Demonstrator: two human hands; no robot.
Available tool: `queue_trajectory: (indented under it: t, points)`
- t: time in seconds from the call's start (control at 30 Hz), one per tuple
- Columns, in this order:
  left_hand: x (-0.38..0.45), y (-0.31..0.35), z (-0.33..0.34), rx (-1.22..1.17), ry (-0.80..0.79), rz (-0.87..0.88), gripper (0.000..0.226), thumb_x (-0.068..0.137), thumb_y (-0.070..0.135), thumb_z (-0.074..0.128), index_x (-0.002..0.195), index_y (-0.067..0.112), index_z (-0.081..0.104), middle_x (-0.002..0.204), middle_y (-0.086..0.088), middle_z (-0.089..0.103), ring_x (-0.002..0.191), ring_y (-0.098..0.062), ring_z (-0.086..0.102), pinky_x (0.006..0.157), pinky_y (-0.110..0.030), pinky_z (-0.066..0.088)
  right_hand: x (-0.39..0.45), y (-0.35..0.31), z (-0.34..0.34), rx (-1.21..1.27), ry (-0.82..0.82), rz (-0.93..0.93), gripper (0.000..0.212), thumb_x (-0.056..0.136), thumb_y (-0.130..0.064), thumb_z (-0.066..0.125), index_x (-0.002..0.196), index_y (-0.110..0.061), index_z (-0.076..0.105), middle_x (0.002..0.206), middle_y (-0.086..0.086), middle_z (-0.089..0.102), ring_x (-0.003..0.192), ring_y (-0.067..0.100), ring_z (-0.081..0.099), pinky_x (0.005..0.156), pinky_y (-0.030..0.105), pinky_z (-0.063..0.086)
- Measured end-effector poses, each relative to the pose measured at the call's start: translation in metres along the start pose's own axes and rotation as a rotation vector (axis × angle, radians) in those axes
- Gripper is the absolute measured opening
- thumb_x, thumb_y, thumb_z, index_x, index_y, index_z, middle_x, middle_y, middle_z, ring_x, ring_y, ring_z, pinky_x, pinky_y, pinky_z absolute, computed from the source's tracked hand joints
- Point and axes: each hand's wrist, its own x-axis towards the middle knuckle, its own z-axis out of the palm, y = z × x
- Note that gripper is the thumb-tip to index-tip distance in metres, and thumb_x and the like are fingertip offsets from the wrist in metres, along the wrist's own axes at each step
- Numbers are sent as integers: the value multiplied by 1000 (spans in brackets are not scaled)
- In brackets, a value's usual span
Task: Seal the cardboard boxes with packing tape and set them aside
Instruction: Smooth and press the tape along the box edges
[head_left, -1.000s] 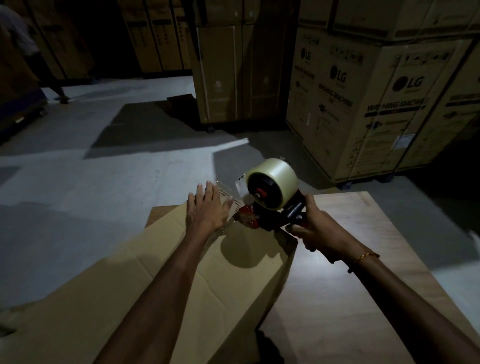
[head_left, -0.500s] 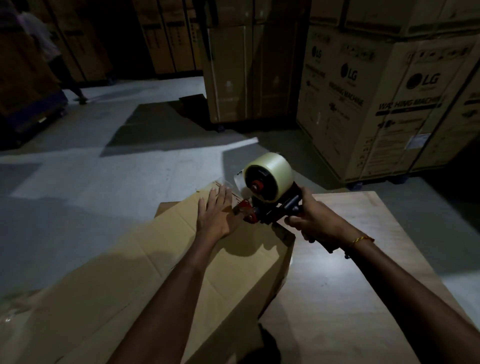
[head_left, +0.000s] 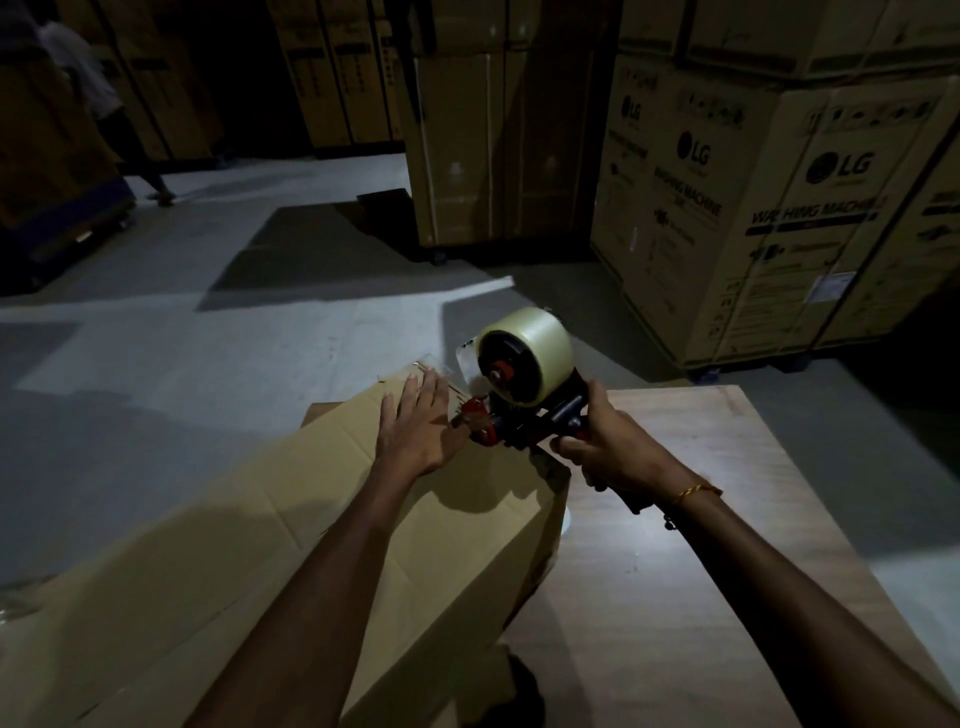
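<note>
Since the earlier frame the dispenser has drawn back slightly toward the person along the box. The left hand lies flat, fingers straight and together, pressing the box top beside the dispenser's nose. The right hand grips the dispenser handle. The box rests on the table.

a plain brown cardboard box lies long and flat-topped across the left part of a wooden table, its far end at the table's far edge. a red and black tape dispenser with a roll of clear packing tape stands on the box top near that far end, a clear strip running from it over the far edge.
</note>
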Motion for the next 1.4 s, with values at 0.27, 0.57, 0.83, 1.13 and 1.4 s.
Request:
queue_trajectory:
  t: [0.27,0.57,0.83,1.13,1.4]
  points:
    - [0,-1,2,-9,4,2,83,100,70,19,162,21,-9,169,0,-18,155,-21,-16,124,-50,-7,1,-3,-3,-47,-3,-6,50,98,-15,63,135,-20,29,118,9,60,64,25,65,55,35,59]
    - [6,-5,8,-8,0,5,80,104,60,30,161,23,-13,166,5,-24,155,-20,-18,124,-51,-8,-4,0,4,-62,61,-29,57,98,-17,64,141,-23,27,115,3,63,58,13,60,47,18,46]
    - [1,-3,3,-19,3,5,82,101,67,21,161,21,-9,169,1,-17,155,-21,-16,124,-50,-8,-5,-1,3,-9,52,-21,59,98,-17,64,143,-22,26,115,2,63,61,14,60,50,22,49]
    - [2,1,-1,2,4,-1,85,100,69,24,162,19,-7,169,-1,-16,156,-23,-14,124,-54,-3,-21,-3,-26,-72,-56,47,56,98,-17,65,132,-35,24,104,-3,61,61,19,62,54,32,57]
    - [-15,22,-2,2,50,-59,82,101,68,15,162,19,-6,169,0,-14,156,-25,-12,124,-53,-5,-44,5,-30,-107,-35,48,59,98,-19,65,139,-25,23,101,10,65,61,23,63,53,34,57]
